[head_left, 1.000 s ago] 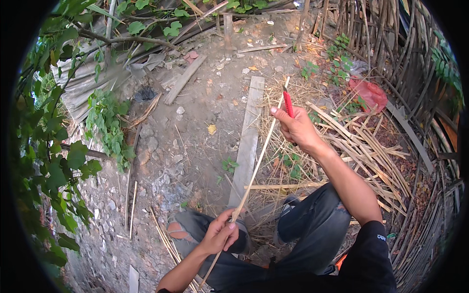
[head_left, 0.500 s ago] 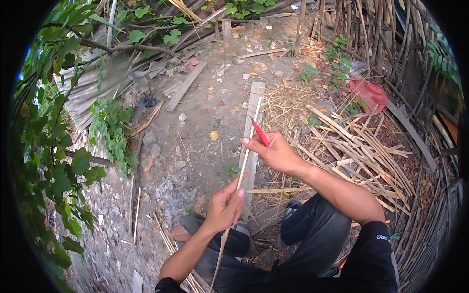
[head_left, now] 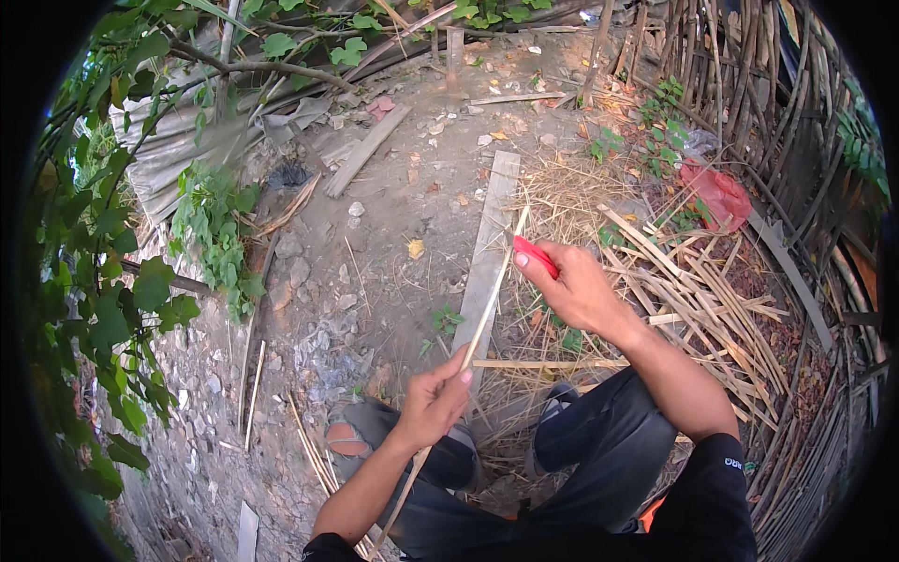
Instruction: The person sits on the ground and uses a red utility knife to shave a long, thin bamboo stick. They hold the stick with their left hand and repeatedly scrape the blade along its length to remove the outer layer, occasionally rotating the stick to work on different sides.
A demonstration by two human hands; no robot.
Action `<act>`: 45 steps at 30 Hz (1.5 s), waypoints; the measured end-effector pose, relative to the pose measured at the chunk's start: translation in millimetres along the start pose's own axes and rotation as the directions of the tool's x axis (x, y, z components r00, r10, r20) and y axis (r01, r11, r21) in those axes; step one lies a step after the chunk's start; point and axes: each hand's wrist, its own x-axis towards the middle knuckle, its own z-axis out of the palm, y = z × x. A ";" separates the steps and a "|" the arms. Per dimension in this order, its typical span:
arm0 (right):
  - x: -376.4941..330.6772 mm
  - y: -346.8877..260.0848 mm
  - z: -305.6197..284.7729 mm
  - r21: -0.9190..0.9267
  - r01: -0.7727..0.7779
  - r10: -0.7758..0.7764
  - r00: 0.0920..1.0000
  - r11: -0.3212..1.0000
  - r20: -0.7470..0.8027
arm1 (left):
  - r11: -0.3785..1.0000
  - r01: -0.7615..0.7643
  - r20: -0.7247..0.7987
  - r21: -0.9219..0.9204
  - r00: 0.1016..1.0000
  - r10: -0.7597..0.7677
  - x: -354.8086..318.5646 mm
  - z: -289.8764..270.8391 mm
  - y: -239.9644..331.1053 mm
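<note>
A long, thin wooden strip (head_left: 487, 314), pale and probably split bamboo, runs slantwise from my lap up over a grey plank (head_left: 486, 234). My left hand (head_left: 434, 401) pinches it around its middle, between thumb and fingers. Farther up, my right hand (head_left: 573, 286) is closed around a red-handled knife (head_left: 536, 256). The knife's small blade lies against the strip near its far end. My right thumb rests along the handle beside the strip. Most of the blade is hard to make out.
Split strips (head_left: 716, 309) lie heaped at the right, near pale shavings (head_left: 567, 192) and a red plastic bag (head_left: 716, 194). Several strips (head_left: 314, 445) lie by my left knee. A stick fence (head_left: 740, 84) stands at far right; leafy branches (head_left: 122, 328) hang at left.
My right hand has moved a little right and nearer, turning the knife so its blade now meets the strip. The strip leans more to the right. The whole view has shifted slightly.
</note>
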 end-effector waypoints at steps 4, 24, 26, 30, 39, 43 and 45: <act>-25.3 -29.5 16.3 -0.228 0.144 -0.100 0.976 0.963 0.194 | 0.999 -0.026 -0.039 -0.033 0.999 0.025 -0.7 -3.6 9.0; -4.3 -11.5 -19.8 -0.212 -0.004 -0.010 0.998 0.977 -0.063 | 0.996 0.038 0.077 -0.080 0.997 -0.032 -8.0 -18.7 9.6; -23.8 -36.3 8.6 -0.310 0.158 -0.098 0.975 0.937 0.199 | 0.994 0.051 0.063 -0.092 0.997 -0.045 -6.9 -17.4 10.6; 12.3 3.2 6.8 -0.285 -0.103 0.087 0.994 0.953 -0.069 | 0.995 0.072 0.089 -0.073 0.994 -0.065 -16.0 -21.0 6.9; 20.6 53.0 -21.6 0.327 -0.247 0.286 0.955 0.912 -0.076 | 0.993 0.066 0.083 -0.097 0.995 -0.058 -10.2 -21.6 5.3; 10.2 9.6 8.1 0.580 -0.224 0.212 0.973 0.784 0.089 | 0.998 0.010 0.090 -0.054 0.996 -0.005 -8.1 -12.0 -1.8; 6.7 11.1 17.5 0.651 -0.320 0.261 0.947 0.688 0.190 | 0.998 -0.004 0.076 -0.068 0.997 0.009 -6.4 -9.5 -5.8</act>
